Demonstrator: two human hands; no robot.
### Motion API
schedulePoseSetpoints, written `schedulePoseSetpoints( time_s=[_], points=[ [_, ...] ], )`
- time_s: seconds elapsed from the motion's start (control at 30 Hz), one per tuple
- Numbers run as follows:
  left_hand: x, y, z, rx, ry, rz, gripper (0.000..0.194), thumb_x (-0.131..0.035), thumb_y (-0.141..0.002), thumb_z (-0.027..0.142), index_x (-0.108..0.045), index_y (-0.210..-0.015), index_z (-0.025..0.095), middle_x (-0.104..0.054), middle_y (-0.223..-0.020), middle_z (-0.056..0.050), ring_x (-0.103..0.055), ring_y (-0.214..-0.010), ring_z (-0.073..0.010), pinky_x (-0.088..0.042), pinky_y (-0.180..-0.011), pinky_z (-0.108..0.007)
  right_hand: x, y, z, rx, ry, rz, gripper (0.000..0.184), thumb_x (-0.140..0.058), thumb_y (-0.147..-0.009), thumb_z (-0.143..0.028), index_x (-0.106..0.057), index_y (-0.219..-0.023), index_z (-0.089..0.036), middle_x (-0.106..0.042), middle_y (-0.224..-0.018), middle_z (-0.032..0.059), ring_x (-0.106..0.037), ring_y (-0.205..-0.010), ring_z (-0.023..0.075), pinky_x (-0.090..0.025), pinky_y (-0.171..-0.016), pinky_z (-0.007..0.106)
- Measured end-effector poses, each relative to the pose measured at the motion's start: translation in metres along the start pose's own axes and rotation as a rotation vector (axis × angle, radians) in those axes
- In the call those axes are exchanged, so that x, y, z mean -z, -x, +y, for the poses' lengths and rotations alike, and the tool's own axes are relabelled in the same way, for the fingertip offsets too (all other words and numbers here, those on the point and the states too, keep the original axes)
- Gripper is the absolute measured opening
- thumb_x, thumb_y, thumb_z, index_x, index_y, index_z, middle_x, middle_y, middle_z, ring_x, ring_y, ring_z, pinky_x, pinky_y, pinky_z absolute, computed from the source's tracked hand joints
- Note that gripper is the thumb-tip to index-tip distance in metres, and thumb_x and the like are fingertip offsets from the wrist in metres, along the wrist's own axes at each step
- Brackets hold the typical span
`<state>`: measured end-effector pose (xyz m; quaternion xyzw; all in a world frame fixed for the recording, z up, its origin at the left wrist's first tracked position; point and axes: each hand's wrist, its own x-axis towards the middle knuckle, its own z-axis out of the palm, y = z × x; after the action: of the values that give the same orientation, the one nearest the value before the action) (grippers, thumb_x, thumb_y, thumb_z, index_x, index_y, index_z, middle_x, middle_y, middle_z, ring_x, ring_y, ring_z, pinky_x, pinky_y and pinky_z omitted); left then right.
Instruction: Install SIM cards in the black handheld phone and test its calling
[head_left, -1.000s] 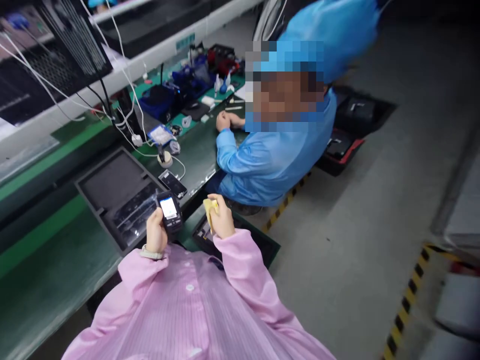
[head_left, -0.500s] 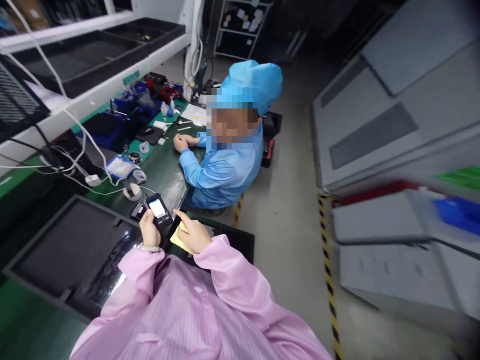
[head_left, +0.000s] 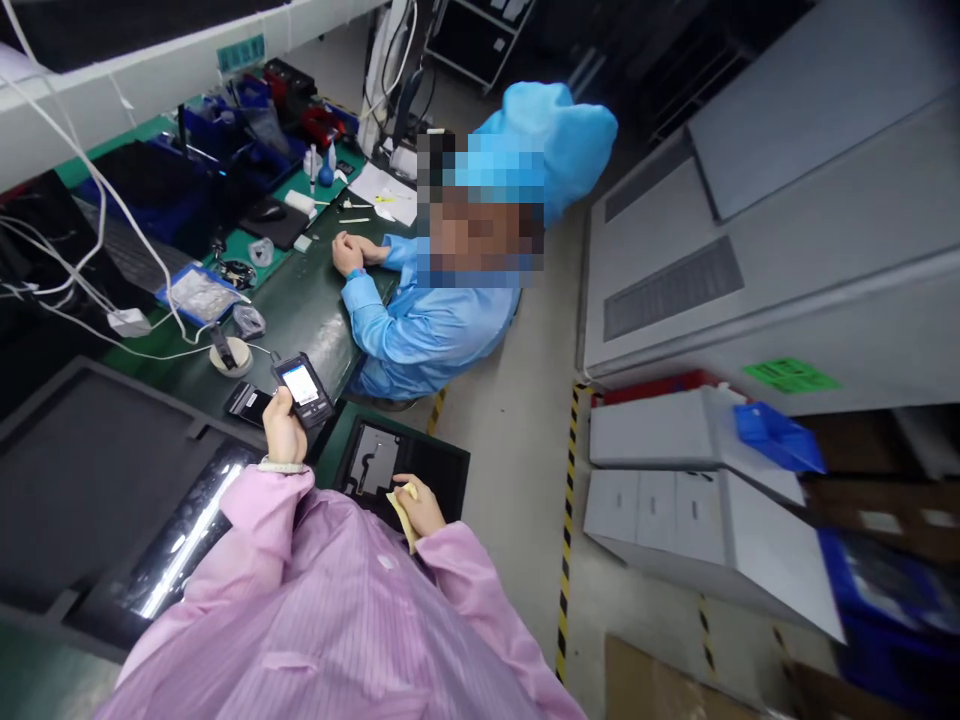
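My left hand [head_left: 285, 428] is closed round a black handheld device [head_left: 304, 390] with a small lit screen and buttons below it. A cable runs from the device's top end. Beside it on the bench lies a dark flat piece with a white label [head_left: 247, 402]. My right hand [head_left: 421, 505] is closed on a yellow cloth [head_left: 405, 515], close to my body. Under and beyond that hand is a black tray [head_left: 442, 465] with a grey panel [head_left: 373, 455] in it.
A person in blue [head_left: 442, 320] sits at the bench, hands together on it. Left of me lies a large dark framed panel [head_left: 82, 460]. White cables [head_left: 97, 200] hang over the bench. A round white stand [head_left: 229, 357] is near the device. Grey cabinets [head_left: 675, 515] stand right.
My right hand has drawn back from the device toward my body, with the yellow cloth still in it. My left hand keeps the device. The view has shifted.
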<state>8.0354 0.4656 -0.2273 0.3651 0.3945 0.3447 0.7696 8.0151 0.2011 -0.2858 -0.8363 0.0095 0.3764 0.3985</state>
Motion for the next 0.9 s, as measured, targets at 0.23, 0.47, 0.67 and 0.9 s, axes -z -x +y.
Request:
schedulePoseSetpoints(
  time_s=[0.23,0.47,0.67,0.9],
  points=[
    [0.003,-0.001,-0.002,-0.072,-0.047,0.013,0.047,-0.085,-0.068,0.062,-0.069,-0.074,0.018,-0.074,-0.079,-0.004,-0.07,-0.089,-0.0204,-0.052,-0.087,-0.032,-0.016,0.008,-0.004,0.014,0.03,-0.031,0.032,-0.063,-0.1,-0.042,-0.066,-0.12,-0.016,-0.072,-0.106,0.0051,-0.07,-0.093,0.017,-0.06,-0.089,0.039],
    [0.013,-0.001,-0.009,-0.208,-0.119,0.067,0.044,-0.082,-0.073,0.057,-0.066,-0.07,0.017,-0.064,-0.07,0.003,-0.06,-0.073,-0.0128,-0.047,-0.077,-0.025,-0.02,0.02,-0.014,0.032,0.132,-0.062,0.034,-0.062,-0.101,-0.042,-0.066,-0.124,-0.017,-0.072,-0.106,0.0053,-0.07,-0.096,0.0183,-0.059,-0.093,0.042],
    [0.023,-0.003,-0.017,-0.301,-0.137,0.155,0.035,-0.075,-0.087,0.048,-0.067,-0.076,0.016,-0.066,-0.074,0.003,-0.059,-0.073,-0.013,-0.046,-0.073,-0.026,-0.021,0.024,-0.027,0.068,0.204,-0.066,0.033,-0.063,-0.101,-0.039,-0.065,-0.127,-0.019,-0.072,-0.112,0.0062,-0.071,-0.102,0.0194,-0.059,-0.097,0.044],
    [0.035,-0.014,-0.02,-0.296,-0.124,0.205,0.023,-0.068,-0.097,0.037,-0.068,-0.1,0.014,-0.07,-0.097,-0.004,-0.068,-0.084,-0.0175,-0.06,-0.076,-0.036,-0.016,0.008,-0.052,0.128,0.143,-0.026,0.029,-0.064,-0.1,-0.035,-0.067,-0.124,-0.017,-0.073,-0.102,0.004,-0.071,-0.092,0.0169,-0.061,-0.09,0.039]
  ],
)
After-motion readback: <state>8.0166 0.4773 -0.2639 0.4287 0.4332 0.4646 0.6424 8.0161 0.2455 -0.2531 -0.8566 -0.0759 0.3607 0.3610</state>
